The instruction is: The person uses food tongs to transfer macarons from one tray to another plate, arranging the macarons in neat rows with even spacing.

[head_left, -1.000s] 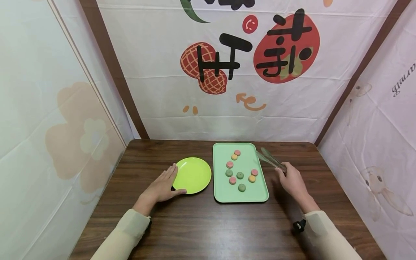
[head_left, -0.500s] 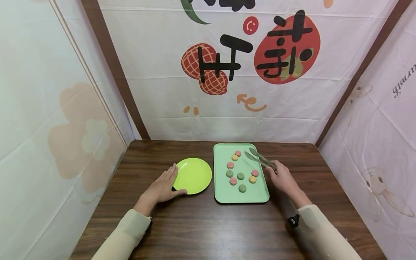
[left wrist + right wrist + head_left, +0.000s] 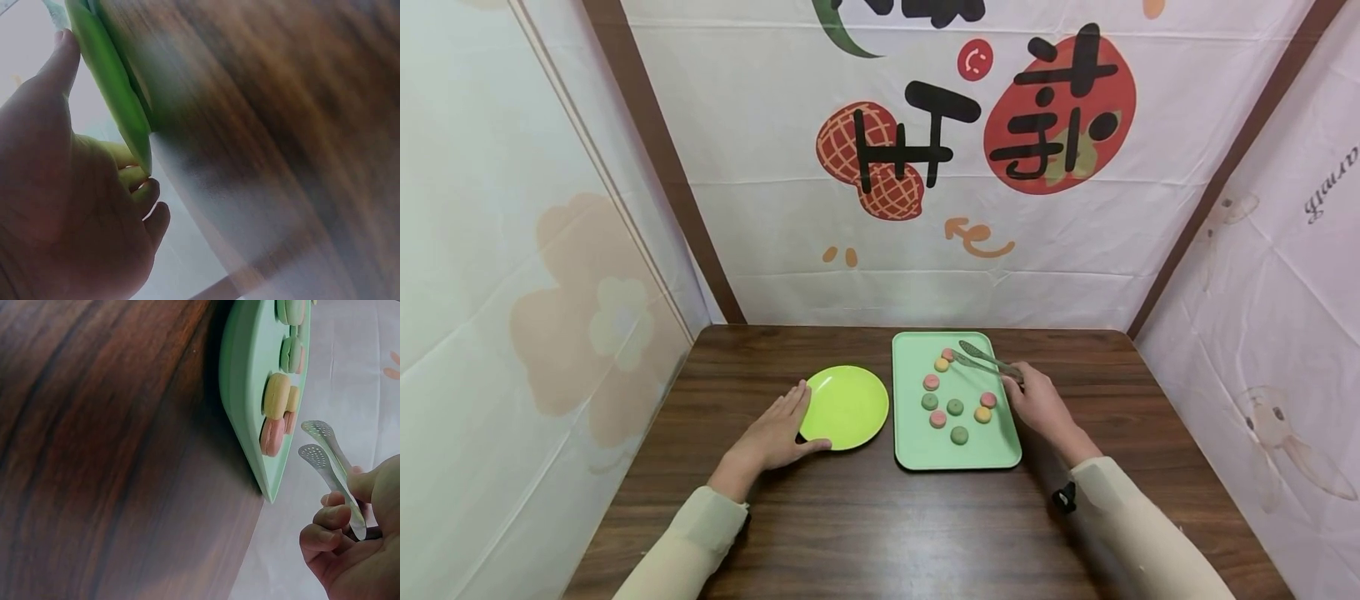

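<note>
My left hand [image 3: 775,429] lies at the left side of a lime-green plate [image 3: 850,408], fingers along the edge and thumb at its near rim. The left wrist view shows the plate's rim [image 3: 112,75] between thumb and fingers. My right hand [image 3: 1041,404] grips metal tongs [image 3: 981,367], whose perforated tips are spread apart with nothing between them. They point left over the far part of a mint-green tray [image 3: 917,450]. One tip is right at a pink macaron [image 3: 948,354], beside a yellow macaron [image 3: 942,365]. Several more pink, green and yellow macarons lie on the tray.
The plate and tray stand side by side on a dark wooden table [image 3: 850,525], a narrow gap between them. A printed cloth wall [image 3: 760,208] rises behind the table's far edge, with cloth on both sides too.
My right hand has moved left with the tongs, from beside the tray's right edge to over its far part, near the pink macaron. My left hand and the plate have stayed put.
</note>
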The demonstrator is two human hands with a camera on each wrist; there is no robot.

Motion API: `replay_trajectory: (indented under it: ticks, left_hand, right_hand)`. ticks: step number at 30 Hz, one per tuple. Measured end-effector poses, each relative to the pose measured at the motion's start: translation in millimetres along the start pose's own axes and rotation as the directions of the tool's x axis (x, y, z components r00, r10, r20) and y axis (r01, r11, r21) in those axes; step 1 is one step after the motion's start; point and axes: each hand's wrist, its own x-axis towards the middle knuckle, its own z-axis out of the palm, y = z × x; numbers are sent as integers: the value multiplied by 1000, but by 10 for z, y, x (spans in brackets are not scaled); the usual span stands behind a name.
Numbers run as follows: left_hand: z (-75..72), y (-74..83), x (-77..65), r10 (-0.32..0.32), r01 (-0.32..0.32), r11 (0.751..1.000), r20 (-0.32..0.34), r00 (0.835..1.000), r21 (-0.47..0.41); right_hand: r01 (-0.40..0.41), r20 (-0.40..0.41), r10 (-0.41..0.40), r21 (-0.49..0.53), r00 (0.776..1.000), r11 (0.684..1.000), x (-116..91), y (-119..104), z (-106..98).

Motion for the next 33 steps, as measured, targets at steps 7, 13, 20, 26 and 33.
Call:
replay_trajectory:
  ticks: [7, 13, 20, 26, 33]
  left_hand:
    - [30, -29, 12, -1, 1, 1000, 2, 1000, 3]
    - [25, -33, 19, 2, -2, 1000, 2, 1000, 2]
    - [24, -28, 17, -3, 2, 1000, 13, 1000, 12]
    - [35, -31, 23, -7, 7, 1000, 12, 1000, 8]
    - [32, -28, 9, -11, 11, 1000, 0, 1000, -2]
  right_hand:
    - [27, -12, -28, -27, 1000, 999, 65, 7, 45]
    - [17, 10, -17, -40, 1000, 999, 97, 14, 70]
    - [20, 17, -19, -44, 1000, 999, 132, 3, 102]
    - [0, 22, 2, -52, 1000, 999, 152, -4, 132]
    - [1, 23, 1, -48, 1000, 999, 178, -2, 163]
